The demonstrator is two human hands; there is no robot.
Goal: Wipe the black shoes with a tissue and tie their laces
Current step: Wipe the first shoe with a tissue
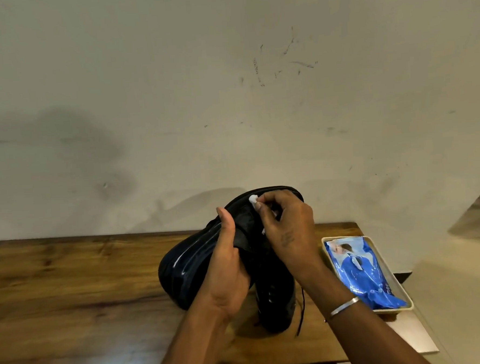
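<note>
One wooden table (70, 276) against scuffed wall (227, 84)

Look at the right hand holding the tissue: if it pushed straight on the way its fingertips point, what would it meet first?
The right hand points up-left; its tissue already seems to touch the black shoe, so probably the shoe.

Wooden table (71, 290) carries black shoes (182, 272) and, seemingly, a tray (406, 308)

Head-worn camera looks forward and down, close over the table (70, 276).
</note>
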